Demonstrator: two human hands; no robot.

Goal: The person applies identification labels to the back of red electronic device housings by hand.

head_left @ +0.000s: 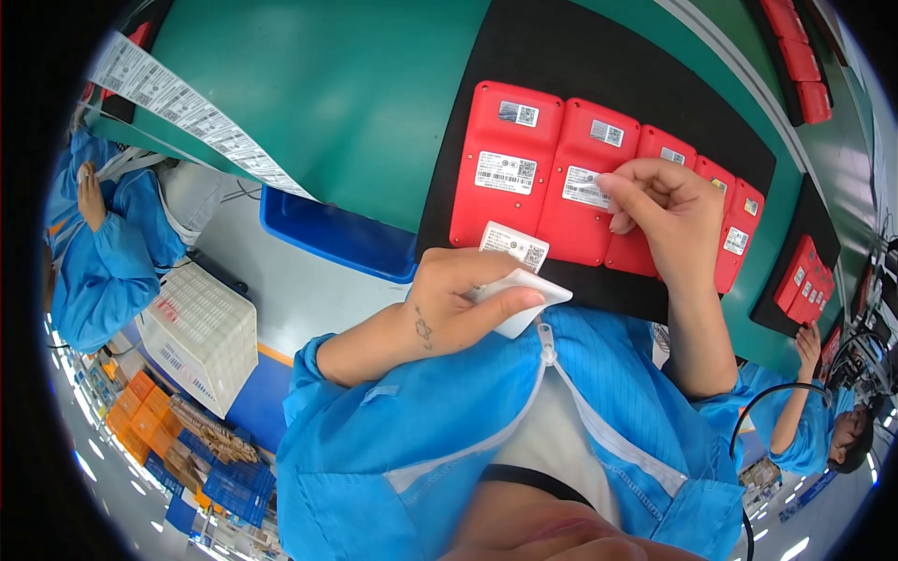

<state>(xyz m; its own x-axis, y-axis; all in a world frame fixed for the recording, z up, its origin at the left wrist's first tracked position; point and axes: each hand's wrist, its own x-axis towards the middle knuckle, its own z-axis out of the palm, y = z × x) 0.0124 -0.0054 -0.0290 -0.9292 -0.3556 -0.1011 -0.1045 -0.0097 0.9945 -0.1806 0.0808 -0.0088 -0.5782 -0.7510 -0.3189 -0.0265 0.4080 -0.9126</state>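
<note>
Several red plastic casings (507,122) lie side by side, each with white labels on its face. In my left hand (458,304) is a folded strip of white labels (516,241), gripped between thumb and fingers, its printed end over the lower edge of the first casing. My right hand (666,210) is closed in a pinch at the right end of a white label (582,185) on the second casing. Its fingertips cover that end, and whether the label's edge is lifted cannot be seen. The right hand partly hides the third and fourth casings.
The casings rest on a black mat (524,47) on a green table (318,84). A long label strip (196,112) hangs at left above a blue bin (337,238). A white crate (201,327) stands lower left. Co-workers in blue (112,271) sit at both sides.
</note>
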